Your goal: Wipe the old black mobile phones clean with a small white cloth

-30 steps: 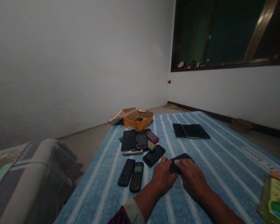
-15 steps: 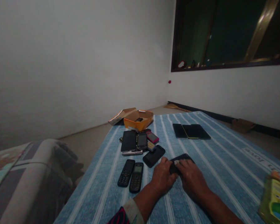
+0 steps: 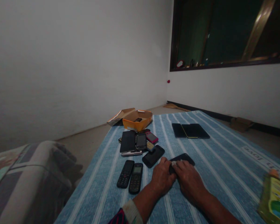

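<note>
A black smartphone [image 3: 187,158] lies on the striped blue cloth under both hands. My left hand [image 3: 162,178] grips its left end with curled fingers. My right hand [image 3: 189,178] presses a small white scrap [image 3: 174,162], which looks like tissue or cloth, against the phone; its fingers are bent together and partly hide it. Just beyond my left hand is another black phone [image 3: 153,156]. Two keypad phones, one black [image 3: 125,174] and one with a pale screen [image 3: 135,178], lie side by side to the left.
Farther off is a pile with a black phone [image 3: 128,141], a pink phone [image 3: 152,137] and a yellow-keyed phone [image 3: 150,146]. Behind it stands an open orange box [image 3: 137,125]. Flat black devices [image 3: 197,130] lie at the right back; a yellow-green bottle [image 3: 274,202] lies at the right edge.
My right hand has slid a little to the left along the phone with the white scrap, uncovering more of the phone's right end. My left hand keeps its grip.
</note>
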The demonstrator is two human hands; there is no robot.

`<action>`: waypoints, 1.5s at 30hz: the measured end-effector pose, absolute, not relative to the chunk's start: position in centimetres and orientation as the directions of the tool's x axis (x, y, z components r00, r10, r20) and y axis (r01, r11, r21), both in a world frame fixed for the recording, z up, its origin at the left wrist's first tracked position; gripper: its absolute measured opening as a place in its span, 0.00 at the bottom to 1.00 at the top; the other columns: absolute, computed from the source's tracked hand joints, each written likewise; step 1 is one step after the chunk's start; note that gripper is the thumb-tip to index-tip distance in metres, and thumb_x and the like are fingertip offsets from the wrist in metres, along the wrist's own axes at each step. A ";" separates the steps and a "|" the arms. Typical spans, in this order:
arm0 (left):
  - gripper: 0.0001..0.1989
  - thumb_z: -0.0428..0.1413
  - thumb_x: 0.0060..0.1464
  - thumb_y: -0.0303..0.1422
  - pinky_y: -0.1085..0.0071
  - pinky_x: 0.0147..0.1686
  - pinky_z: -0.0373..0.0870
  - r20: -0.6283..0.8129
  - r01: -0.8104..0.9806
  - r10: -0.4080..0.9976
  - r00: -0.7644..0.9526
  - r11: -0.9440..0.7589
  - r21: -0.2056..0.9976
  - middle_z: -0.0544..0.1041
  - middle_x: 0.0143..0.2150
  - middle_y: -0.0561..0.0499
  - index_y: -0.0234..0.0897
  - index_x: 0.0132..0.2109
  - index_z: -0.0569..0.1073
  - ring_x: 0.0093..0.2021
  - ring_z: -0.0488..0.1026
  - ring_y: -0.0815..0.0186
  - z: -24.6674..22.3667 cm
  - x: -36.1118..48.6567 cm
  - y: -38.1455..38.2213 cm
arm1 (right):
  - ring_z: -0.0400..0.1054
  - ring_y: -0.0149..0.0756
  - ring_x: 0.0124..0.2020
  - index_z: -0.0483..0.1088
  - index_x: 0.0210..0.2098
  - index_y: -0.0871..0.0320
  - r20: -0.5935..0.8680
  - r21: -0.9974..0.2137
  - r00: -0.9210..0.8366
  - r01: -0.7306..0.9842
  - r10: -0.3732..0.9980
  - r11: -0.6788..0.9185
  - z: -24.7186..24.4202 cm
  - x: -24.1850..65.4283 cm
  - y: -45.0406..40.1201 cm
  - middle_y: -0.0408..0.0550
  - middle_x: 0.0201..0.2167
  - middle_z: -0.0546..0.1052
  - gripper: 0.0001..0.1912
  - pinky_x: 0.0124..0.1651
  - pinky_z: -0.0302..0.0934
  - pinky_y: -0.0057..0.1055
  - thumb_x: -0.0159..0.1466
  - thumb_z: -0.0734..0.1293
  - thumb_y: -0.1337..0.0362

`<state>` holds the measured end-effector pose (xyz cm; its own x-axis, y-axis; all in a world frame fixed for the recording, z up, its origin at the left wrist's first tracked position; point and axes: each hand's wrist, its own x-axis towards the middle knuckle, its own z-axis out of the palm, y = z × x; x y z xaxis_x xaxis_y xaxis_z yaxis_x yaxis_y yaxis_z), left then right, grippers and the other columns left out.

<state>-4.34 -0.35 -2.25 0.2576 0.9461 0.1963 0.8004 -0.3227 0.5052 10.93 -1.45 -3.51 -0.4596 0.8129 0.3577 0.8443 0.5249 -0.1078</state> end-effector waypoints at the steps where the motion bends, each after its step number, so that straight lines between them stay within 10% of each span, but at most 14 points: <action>1: 0.10 0.55 0.50 0.32 0.70 0.36 0.66 0.199 0.801 0.946 0.257 -0.323 0.504 0.69 0.42 0.49 0.37 0.42 0.71 0.36 0.69 0.65 -2.2 -4.3 -0.3 | 0.60 0.45 0.48 0.70 0.51 0.60 0.357 -0.105 -0.462 0.844 0.812 0.526 -3.5 10.9 -1.5 0.54 0.48 0.72 0.21 0.49 0.56 0.38 0.61 0.58 0.77; 45: 0.15 0.58 0.50 0.34 0.68 0.39 0.67 0.166 0.790 0.951 0.262 -0.310 0.529 0.69 0.43 0.49 0.37 0.46 0.70 0.38 0.70 0.63 -1.2 -4.4 -0.6 | 0.63 0.42 0.45 0.72 0.49 0.59 0.302 -0.083 -0.377 0.905 0.876 0.418 -1.9 11.4 -1.3 0.53 0.45 0.74 0.19 0.46 0.59 0.33 0.64 0.57 0.77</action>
<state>-4.36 -0.60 -1.17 0.2624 0.9506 0.1656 0.7898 -0.3102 0.5291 11.41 -1.28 -1.88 -0.3766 0.8758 0.3019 0.9047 0.4178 -0.0835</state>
